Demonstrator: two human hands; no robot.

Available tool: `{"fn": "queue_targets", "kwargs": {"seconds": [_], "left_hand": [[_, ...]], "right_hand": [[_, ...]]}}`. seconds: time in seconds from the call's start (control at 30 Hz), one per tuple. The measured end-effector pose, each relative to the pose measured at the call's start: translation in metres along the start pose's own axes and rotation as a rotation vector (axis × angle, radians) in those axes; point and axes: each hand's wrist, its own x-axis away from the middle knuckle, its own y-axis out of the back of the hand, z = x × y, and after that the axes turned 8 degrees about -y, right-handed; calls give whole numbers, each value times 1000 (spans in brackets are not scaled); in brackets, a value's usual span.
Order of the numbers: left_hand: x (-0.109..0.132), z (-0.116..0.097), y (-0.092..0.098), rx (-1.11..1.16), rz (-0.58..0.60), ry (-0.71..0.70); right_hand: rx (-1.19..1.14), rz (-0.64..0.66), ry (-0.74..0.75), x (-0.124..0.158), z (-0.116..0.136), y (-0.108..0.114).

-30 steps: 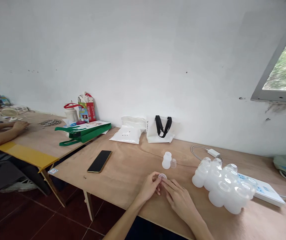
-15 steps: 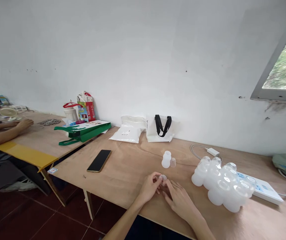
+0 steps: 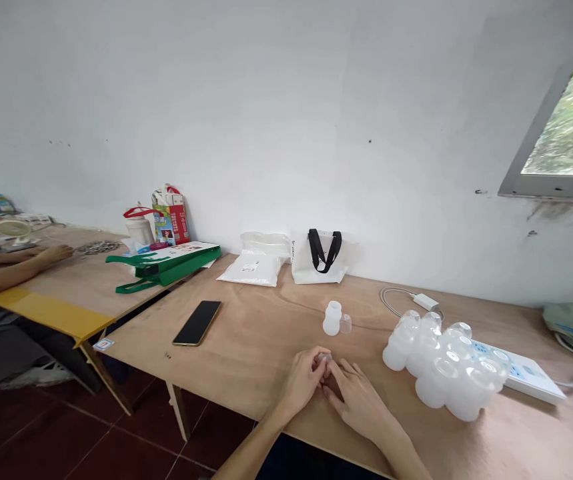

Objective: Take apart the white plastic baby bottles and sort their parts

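While you work over the wooden table (image 3: 246,353) beside the packed white bottles (image 3: 446,373), your left hand (image 3: 303,381) and right hand (image 3: 361,400) press together, pinching a small clear piece (image 3: 324,358) at the fingertips; a slackened pinch could drop it, and it could roll away.

The left hand (image 3: 303,381) and right hand (image 3: 361,403) have closed in, fingers (image 3: 345,371) now nearly hiding the translucent piece (image 3: 323,358).
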Motion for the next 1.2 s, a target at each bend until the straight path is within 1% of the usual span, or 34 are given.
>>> {"fn": "queue_targets", "kwargs": {"seconds": [0.13, 0.3, 0.53, 0.63, 0.77, 0.83, 0.9, 0.97, 1.0, 1.07, 1.2], "left_hand": [[2, 2, 1, -2, -5, -16], [2, 2, 3, 24, 29, -33], [-3, 1, 2, 64, -43, 22], [-5, -2, 2, 109, -41, 36], [-4, -6, 1, 142, -71, -3], [-3, -8, 1, 127, -106, -2], [-1, -11, 2, 90, -122, 5], [1, -15, 2, 38, -114, -11], [2, -17, 3, 10, -104, -27], [3, -20, 3, -45, -79, -61], [3, -26, 3, -111, -21, -108]], "right_hand": [[4, -13, -8, 0, 3, -1], [-7, -9, -27, 0, 6, 0], [-58, -15, 3, -2, 5, 9], [-115, -63, 19, -4, 4, 14], [-193, -210, 59, -5, 4, 14], [-235, -282, 21, -5, 4, 14], [-276, -314, -89, -5, 4, 14], [-315, -274, -203, -5, 3, 13], [-328, -241, -236, -5, 2, 13], [-342, -197, -248, -5, 0, 10], [-376, -193, -269, -7, -4, 4]]}}
